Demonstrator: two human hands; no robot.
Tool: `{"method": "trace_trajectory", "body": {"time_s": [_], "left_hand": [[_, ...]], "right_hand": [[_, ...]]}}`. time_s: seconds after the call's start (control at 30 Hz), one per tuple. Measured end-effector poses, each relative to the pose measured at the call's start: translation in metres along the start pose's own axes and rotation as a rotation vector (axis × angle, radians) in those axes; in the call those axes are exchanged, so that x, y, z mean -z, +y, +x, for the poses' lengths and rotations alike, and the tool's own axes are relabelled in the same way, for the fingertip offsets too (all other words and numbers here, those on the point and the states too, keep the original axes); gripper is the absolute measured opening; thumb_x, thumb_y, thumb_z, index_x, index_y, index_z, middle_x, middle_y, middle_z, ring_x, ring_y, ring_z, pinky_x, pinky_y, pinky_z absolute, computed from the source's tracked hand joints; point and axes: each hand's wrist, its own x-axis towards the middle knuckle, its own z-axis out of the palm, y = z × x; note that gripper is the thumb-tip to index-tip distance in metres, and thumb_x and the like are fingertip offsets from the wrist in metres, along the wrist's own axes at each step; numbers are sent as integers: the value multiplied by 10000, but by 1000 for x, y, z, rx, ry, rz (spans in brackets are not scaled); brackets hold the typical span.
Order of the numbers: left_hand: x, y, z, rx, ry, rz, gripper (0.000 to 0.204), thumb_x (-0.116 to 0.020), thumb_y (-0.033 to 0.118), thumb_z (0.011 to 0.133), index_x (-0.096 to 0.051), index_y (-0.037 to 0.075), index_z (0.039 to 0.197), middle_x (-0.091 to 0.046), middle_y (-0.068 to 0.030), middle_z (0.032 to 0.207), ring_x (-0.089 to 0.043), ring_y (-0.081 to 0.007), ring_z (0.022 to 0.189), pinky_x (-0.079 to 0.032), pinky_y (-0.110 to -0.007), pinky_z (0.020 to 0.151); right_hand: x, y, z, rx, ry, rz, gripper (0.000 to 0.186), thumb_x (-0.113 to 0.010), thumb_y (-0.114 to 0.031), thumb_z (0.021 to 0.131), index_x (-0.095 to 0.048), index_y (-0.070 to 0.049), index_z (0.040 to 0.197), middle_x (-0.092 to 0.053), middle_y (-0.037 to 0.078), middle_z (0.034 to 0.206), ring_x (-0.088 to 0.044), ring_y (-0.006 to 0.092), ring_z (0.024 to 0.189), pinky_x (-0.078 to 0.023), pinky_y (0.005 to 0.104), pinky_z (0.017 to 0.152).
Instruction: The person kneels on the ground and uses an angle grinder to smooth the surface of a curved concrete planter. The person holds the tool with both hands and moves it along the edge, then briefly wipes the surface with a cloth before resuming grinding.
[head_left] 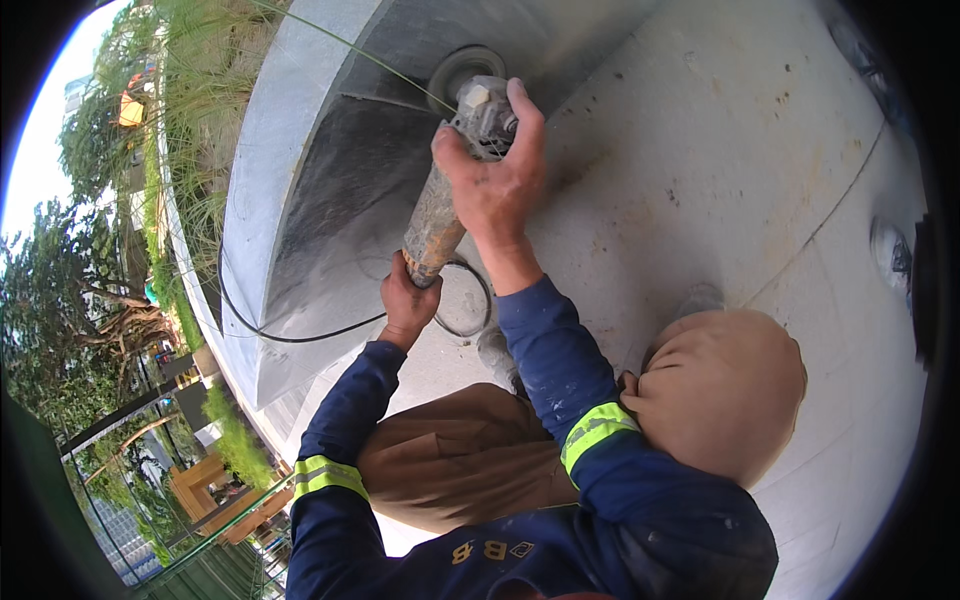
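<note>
Dusty angle grinder (438, 218); slantwise

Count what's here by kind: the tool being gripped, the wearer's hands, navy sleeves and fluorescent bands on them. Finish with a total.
Angle grinder: 1
Bare hands: 2
Navy sleeves: 2
Fluorescent yellow sleeve bands: 2
Total: 7

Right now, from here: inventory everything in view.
Dusty cylindrical grinder: 1, grey-orange, upper centre
Round disc: 1, grey, grinder's head
Thin flexible cable: 1, black, centre-left
Curved smooth wall: 1, grey, upper left
Flat floor: 1, grey, right
Leafy trees: several, green, far left
Long grass: uncounted, green, beyond wall
Wooden structure: 1, tan, lower left
Trousered legs: 2, brown, bottom
Long sleeves: 2, navy, bottom
Left grip: 1, bare, grinder's rear
Right grip: 1, bare, grinder's head
</note>
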Motion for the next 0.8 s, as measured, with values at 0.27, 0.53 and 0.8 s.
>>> {"method": "trace_trajectory", "body": {"time_s": [0.27, 0.53, 0.8], "left_hand": [[9, 2, -5, 6, 32, 35, 423, -725, 155, 726, -517, 50, 1079, -691, -228, 826, -673, -461, 774, -538, -501, 652], [-21, 10, 2, 144, -224, 148, 425, -708, 167, 717, -526, 66, 1087, -695, -236, 832, -666, -479, 815, -526, -532, 695], [-1, -3, -8, 8, 17, 34, 426, -715, 177, 721, -516, 74, 1084, -683, -216, 779, -660, -465, 739, -529, -529, 639]], "right_hand": [[-3, -4, -5, -52, -62, 39, 743, -818, -144, 761, -449, 61, 1373, -582, 181, 1204, -603, 260, 1062, -491, 392, 954], [16, 79, 5, -198, 55, -132, 764, -819, -194, 746, -459, 18, 1385, -561, 208, 1232, -588, 357, 1118, -479, 439, 978], [0, -1, -4, -45, -43, -17, 779, -827, -181, 731, -460, -19, 1398, -555, 195, 1187, -599, 346, 1084, -510, 445, 920]]}}
